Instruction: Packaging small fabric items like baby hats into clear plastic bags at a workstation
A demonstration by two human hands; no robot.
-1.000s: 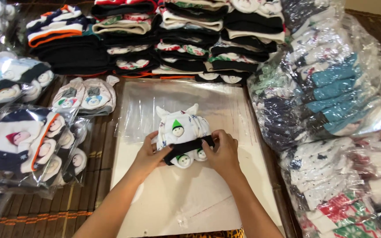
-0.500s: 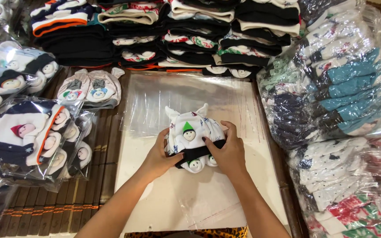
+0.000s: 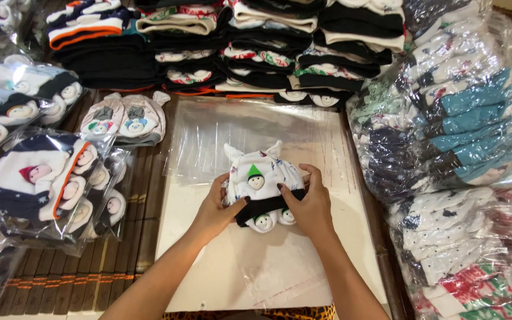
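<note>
A small white baby hat set [image 3: 262, 184] with a black band, two pointed ears and little doll faces lies on a stack of clear plastic bags [image 3: 220, 136] over a white board [image 3: 179, 219]. My left hand [image 3: 216, 208] grips its left side. On its right side my right hand [image 3: 307, 204] presses on the black band. Both hands hold the set together, and small white pieces with faces poke out below the band.
Folded hats are stacked along the back [image 3: 256, 47]. Bagged hat sets [image 3: 37, 178] are piled at the left, with a grey pair [image 3: 127, 121] beside them. Large clear sacks of knitwear [image 3: 457, 130] fill the right side. The board rests on a slatted mat [image 3: 125, 249].
The view has shifted a little, so the hat set and both hands sit lower and more to the right. The grip on the set looks the same.
</note>
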